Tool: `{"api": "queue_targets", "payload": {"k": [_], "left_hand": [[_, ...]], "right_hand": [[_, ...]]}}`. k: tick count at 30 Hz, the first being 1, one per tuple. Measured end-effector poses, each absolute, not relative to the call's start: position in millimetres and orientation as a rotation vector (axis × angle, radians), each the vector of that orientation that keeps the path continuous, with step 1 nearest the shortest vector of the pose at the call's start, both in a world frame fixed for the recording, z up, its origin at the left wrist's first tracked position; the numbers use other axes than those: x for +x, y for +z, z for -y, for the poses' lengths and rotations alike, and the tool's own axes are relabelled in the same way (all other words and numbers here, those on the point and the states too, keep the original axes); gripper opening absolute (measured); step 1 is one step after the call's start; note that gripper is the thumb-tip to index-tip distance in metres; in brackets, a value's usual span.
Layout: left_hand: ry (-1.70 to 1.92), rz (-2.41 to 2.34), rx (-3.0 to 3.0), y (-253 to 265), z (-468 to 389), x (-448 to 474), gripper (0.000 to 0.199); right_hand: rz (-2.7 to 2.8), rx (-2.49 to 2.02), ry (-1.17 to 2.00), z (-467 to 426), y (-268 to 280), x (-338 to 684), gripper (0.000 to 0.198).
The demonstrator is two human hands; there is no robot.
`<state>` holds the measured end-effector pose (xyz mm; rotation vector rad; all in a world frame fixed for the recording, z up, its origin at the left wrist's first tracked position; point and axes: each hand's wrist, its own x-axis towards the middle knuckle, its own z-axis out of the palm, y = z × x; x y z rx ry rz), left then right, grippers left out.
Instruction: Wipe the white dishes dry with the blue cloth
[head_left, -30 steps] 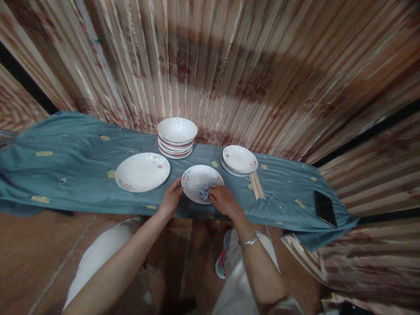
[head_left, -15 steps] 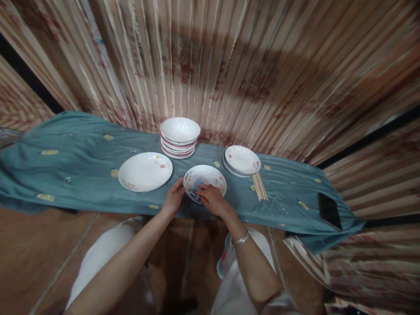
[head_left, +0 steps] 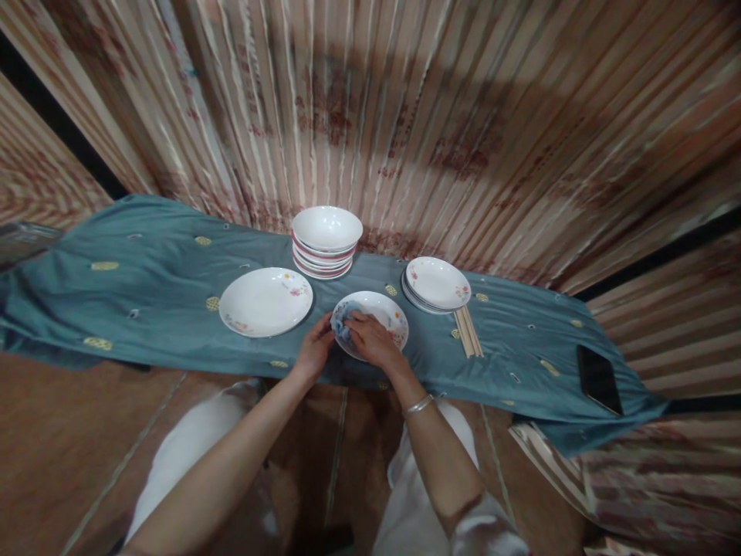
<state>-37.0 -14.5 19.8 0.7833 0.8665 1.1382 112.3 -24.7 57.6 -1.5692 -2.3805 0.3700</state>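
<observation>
A white plate with a floral rim (head_left: pixel 379 303) rests on the cloth-covered table in front of me. My left hand (head_left: pixel 316 346) grips its left edge, thumb and fingers closed at the rim. Inside the plate, my right hand (head_left: pixel 373 340) presses a crumpled blue cloth (head_left: pixel 343 318) against the left part of the surface. The fingers of that hand are bent over the cloth and partly hide it.
A large oval plate (head_left: pixel 266 303) lies to the left. Behind stands a stack of bowls (head_left: pixel 327 230). To the right are stacked small plates (head_left: pixel 438 283), wooden chopsticks (head_left: pixel 468 332) and a black phone (head_left: pixel 599 378) on the teal tablecloth (head_left: pixel 162 286). A curtain (head_left: pixel 370 116) hangs behind.
My right hand has moved the blue cloth up and to the left across the plate, toward its left rim. The left hand stays at the plate's edge. The whole view has shifted slightly.
</observation>
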Motion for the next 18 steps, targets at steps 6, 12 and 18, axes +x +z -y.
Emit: {"api": "queue_targets", "payload": {"k": [6, 12, 18], "left_hand": [[1.134, -0.84, 0.788, 21.8, 15.7, -38.0, 0.042], [1.13, -0.83, 0.796, 24.8, 16.5, -37.7, 0.043], [1.127, -0.849, 0.809, 26.7, 16.7, -36.7, 0.045]], "right_hand": [[2.358, -1.68, 0.306, 15.5, 55.7, 114.4, 0.037], [2.319, -1.832, 0.222, 13.9, 55.3, 119.2, 0.041], [2.276, -1.988, 0.17, 13.9, 53.9, 131.9, 0.04]]}}
